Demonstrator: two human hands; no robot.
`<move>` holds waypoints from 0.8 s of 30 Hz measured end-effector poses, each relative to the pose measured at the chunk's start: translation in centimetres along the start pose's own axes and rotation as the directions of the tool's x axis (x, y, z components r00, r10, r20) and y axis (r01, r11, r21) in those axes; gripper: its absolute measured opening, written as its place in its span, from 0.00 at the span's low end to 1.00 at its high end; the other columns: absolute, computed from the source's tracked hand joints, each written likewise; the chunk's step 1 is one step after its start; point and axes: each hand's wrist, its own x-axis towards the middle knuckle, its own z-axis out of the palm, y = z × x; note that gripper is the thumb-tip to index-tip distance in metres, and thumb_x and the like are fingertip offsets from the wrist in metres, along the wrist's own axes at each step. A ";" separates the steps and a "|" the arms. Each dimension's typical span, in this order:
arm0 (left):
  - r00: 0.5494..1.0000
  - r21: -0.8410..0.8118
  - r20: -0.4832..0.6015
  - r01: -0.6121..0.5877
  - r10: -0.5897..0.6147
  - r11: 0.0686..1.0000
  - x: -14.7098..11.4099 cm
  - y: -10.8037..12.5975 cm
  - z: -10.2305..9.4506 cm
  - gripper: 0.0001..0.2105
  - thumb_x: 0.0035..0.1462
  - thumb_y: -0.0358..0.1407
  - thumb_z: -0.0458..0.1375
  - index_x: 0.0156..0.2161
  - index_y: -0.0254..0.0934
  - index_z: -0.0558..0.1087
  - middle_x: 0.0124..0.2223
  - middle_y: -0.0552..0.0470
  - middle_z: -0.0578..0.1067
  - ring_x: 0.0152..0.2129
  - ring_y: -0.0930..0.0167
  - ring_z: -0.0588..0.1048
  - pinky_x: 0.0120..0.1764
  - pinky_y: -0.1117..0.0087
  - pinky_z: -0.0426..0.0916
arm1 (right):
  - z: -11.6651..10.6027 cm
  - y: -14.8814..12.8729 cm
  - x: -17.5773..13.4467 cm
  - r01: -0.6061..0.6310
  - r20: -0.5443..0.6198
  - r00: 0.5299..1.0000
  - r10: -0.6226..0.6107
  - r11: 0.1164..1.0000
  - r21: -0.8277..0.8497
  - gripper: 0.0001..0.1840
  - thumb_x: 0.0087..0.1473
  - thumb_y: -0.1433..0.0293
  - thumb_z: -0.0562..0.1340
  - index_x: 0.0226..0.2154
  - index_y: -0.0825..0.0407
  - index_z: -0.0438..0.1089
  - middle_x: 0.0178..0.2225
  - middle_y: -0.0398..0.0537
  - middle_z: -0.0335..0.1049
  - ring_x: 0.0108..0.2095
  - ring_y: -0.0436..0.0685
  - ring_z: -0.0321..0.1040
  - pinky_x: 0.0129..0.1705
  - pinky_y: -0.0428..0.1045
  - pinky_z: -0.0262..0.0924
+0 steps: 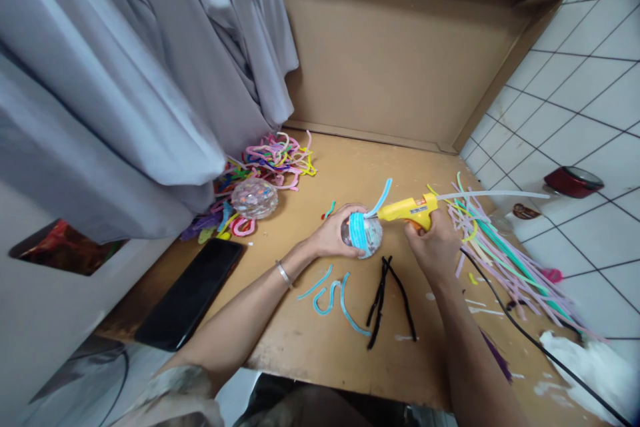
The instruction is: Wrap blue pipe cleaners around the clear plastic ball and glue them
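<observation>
White tiles [575,100] stand past the right edge of the worktop [360,160]. From the head view, the left hand [335,231] has its fingers curled around a clear ball [374,238] near the worktop's middle. Blue fuzzy strip [357,230] goes around the ball. The right hand [437,241] has its fingers wrapped around a yellow glue gun [407,209], tip by the ball. 3 black fuzzy sticks [381,283] lie nearer the front edge.

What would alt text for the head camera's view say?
A person's left hand holds a ball partly wrapped in blue strips, while the right hand points a yellow glue gun at it. Colourful strips and a phone lie on the table.
</observation>
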 end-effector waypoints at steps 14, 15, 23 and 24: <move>1.000 0.000 0.003 -0.002 0.002 1.000 0.0 0.0 0.0 0.41 0.32 0.34 0.74 0.57 0.40 0.68 0.60 0.43 0.69 0.60 0.55 0.68 0.64 0.53 0.60 | 0.6 0.5 -0.3 -0.019 0.051 0.999 0.019 1.000 0.007 0.08 0.51 0.61 0.58 0.28 0.47 0.60 0.22 0.41 0.60 0.23 0.55 0.56 0.28 0.48 0.48; 1.000 0.001 0.004 -0.004 0.004 1.000 0.0 0.0 0.0 0.41 0.33 0.35 0.74 0.57 0.40 0.68 0.60 0.43 0.69 0.59 0.55 0.68 0.64 0.53 0.61 | 0.5 0.5 -0.3 -0.011 0.051 0.999 0.011 1.000 0.012 0.08 0.51 0.61 0.58 0.28 0.47 0.61 0.21 0.41 0.60 0.23 0.55 0.56 0.28 0.48 0.48; 1.000 0.008 0.011 -0.004 0.004 1.000 0.1 -0.1 0.0 0.41 0.33 0.36 0.74 0.57 0.40 0.68 0.60 0.43 0.69 0.59 0.56 0.68 0.63 0.54 0.61 | 0.2 0.4 -0.1 0.025 0.034 0.999 -0.025 1.000 0.006 0.08 0.50 0.61 0.57 0.28 0.48 0.62 0.21 0.41 0.61 0.23 0.55 0.57 0.27 0.48 0.48; 1.000 0.008 0.011 -0.004 0.004 1.000 0.1 0.0 0.0 0.41 0.33 0.36 0.74 0.57 0.39 0.68 0.60 0.43 0.69 0.59 0.56 0.68 0.63 0.54 0.61 | 0.2 0.4 0.0 0.027 0.034 0.999 -0.028 1.000 0.008 0.07 0.51 0.61 0.57 0.28 0.48 0.62 0.21 0.41 0.61 0.23 0.55 0.57 0.27 0.48 0.48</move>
